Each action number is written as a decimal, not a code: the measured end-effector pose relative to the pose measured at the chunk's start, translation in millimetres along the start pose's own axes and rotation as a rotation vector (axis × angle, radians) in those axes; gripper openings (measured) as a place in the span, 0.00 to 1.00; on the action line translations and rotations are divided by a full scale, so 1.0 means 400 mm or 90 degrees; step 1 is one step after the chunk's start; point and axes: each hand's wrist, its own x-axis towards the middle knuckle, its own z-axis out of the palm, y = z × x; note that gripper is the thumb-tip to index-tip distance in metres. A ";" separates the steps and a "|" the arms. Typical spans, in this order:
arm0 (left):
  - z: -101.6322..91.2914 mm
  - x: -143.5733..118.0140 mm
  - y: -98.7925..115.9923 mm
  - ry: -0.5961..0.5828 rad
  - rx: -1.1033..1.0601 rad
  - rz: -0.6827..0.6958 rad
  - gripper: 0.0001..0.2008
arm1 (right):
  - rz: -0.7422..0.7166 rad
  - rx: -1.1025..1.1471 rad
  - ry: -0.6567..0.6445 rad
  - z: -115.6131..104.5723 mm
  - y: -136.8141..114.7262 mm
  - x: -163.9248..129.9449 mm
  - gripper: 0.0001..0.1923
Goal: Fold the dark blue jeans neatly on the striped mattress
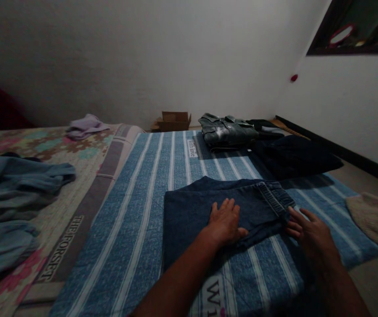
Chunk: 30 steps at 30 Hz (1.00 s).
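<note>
A folded pair of dark blue jeans [189,211] lies on a blue striped sheet [136,198]. My left hand [224,222] rests flat on top of the jeans, fingers together and stretched forward. My right hand [308,231] sits at the right edge of the jeans by the waistband [275,198], its fingertips touching the fabric edge. Neither hand grips anything.
A folded dark green shirt [227,130] and dark garments [294,154] lie at the far end of the sheet. Light blue clothes [13,193] pile on a floral mattress at left, with a lilac cloth [85,125] behind. A cardboard box [174,121] stands by the wall. A beige cloth [374,220] lies at right.
</note>
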 end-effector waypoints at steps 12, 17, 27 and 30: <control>0.033 0.029 -0.010 0.055 0.011 -0.033 0.39 | 0.093 0.016 -0.134 0.009 -0.002 0.009 0.20; 0.027 0.030 -0.009 0.036 0.006 -0.041 0.42 | 0.066 0.053 -0.141 0.026 0.002 -0.009 0.18; 0.030 0.029 -0.011 0.047 -0.002 -0.034 0.43 | 0.031 0.080 -0.116 0.070 0.005 -0.026 0.22; 0.025 0.025 -0.002 0.055 0.004 -0.031 0.47 | 0.040 0.086 -0.113 0.074 0.012 -0.016 0.25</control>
